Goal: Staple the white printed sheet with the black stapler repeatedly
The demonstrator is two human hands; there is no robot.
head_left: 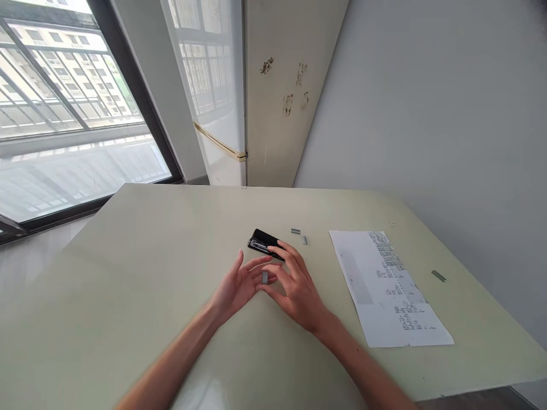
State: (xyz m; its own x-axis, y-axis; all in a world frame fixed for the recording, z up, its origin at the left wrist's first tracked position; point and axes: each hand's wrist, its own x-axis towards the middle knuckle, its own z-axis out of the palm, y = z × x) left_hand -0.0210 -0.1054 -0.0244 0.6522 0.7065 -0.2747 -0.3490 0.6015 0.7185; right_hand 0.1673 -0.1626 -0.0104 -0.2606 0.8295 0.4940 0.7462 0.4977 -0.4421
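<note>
Between the thumb and index finger of my right hand [297, 287] is a small grey strip of staples [265, 277]. My left hand [241, 285] lies palm up just beside it, fingers spread under the right fingertips; whether it touches the strip I cannot tell. Right behind my hands a black stapler [261, 244] rests on the table, its top and base parted. The other fingers of my right hand reach over the stapler's near end and hide part of it. Two more staple strips, one farther back [296, 231] and one nearer [304, 240], lie to the right of the stapler.
A printed sheet of paper [363, 285] lies on the pale table [171, 256] to the right, with several staple strips [387, 250] along its upper part. Past it is a greenish-grey strip [438, 276]. A refrigerator [277, 142] and a wall stand beyond the table; a window is at left.
</note>
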